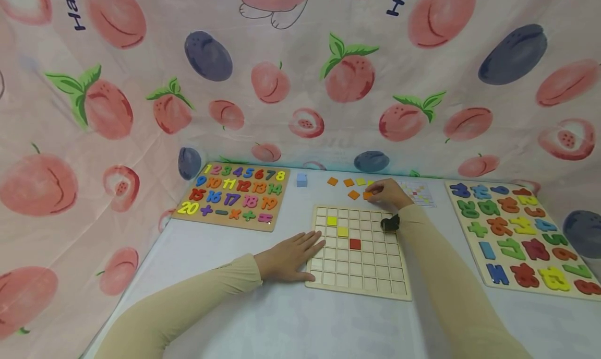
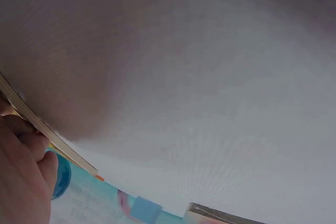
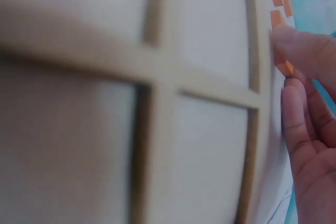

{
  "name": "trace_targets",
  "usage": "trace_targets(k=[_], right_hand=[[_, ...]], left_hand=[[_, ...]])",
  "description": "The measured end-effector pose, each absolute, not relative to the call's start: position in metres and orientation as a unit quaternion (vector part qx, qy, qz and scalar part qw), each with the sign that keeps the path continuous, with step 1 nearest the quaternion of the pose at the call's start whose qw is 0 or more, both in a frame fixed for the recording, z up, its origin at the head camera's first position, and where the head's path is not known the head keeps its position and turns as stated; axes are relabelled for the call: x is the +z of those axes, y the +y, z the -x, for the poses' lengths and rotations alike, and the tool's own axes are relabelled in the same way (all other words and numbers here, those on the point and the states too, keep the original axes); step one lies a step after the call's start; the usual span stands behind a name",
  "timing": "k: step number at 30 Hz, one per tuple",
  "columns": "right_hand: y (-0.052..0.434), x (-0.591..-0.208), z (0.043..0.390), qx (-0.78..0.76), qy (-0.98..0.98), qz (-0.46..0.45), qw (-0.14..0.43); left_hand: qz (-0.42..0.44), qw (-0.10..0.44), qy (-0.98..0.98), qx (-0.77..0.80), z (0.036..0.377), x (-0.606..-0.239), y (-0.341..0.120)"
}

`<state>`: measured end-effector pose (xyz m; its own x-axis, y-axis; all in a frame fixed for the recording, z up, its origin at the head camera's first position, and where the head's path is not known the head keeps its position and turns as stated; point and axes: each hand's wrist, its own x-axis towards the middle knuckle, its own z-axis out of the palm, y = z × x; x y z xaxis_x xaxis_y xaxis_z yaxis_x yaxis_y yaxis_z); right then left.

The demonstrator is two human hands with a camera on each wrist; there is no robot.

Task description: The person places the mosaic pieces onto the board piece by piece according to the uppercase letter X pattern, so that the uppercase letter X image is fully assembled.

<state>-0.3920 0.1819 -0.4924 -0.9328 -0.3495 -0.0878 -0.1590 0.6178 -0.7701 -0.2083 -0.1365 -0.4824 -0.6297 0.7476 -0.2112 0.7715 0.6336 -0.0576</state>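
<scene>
A person's left hand (image 1: 291, 255) rests, fingers spread, on the left edge of a square pale-wood grid board (image 1: 356, 282); well apart, beyond the board's far edge, the right hand (image 1: 388, 193) pinches a flat orange square tile (image 1: 367, 196).

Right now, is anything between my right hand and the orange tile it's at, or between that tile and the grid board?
Nothing visible: your right hand touches the orange tile, and only tabletop shows between that tile and the grid board. Your left hand lies at the board's left edge.
</scene>
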Motion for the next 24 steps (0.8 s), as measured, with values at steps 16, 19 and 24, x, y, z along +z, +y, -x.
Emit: trace_targets(k=[16, 19, 24], right_hand=[[0.1851, -0.4913, 0.3974, -0.397, 0.895, 0.149, 0.137], [0.1849, -0.4922, 0.3991, -0.391, 0.898, 0.142, 0.139], [0.1831, -0.4909, 0.3986, -0.381, 0.904, 0.139, 0.133]], left_hand=[[-0.429, 0.072, 0.896, -0.083, 0.2078, -0.4826, -0.1364], [-0.431, 0.067, 0.896, -0.084, 0.2079, -0.4831, -0.1366], [-0.427, 0.070, 0.897, -0.085, 0.2081, -0.4836, -0.1368]])
